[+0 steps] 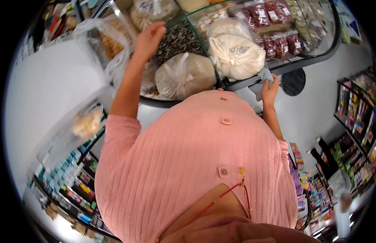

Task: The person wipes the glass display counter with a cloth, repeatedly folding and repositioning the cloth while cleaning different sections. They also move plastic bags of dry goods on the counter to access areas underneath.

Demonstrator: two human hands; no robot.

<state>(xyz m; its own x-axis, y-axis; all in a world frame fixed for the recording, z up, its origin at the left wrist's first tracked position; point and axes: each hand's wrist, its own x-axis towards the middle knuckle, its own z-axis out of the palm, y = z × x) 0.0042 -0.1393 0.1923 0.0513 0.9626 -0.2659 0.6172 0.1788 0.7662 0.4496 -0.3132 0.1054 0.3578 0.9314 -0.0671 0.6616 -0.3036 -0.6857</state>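
My left hand [150,38] is over the display case, at the near end of a green-edged glass divider [175,21]. Its fingers are bent close together, and whether they touch or pinch anything cannot be made out. Dark dried pieces [180,39] fill the compartment beside it. In front of them sits a tied clear plastic bag [186,76] with pale contents. My right hand [269,91] grips a grey-blue cloth [265,75] at the case's black front rim [245,82]. Just left of the cloth rests a tied cream cloth sack [236,56] bearing handwriting.
Small packs of dark red goods [282,45] lie in the right part of the case. Crumpled clear plastic [118,57] hangs on the left side. A round black stool top [293,81] stands right of the case. Stocked shelves [356,112] and another person [338,182] are farther right.
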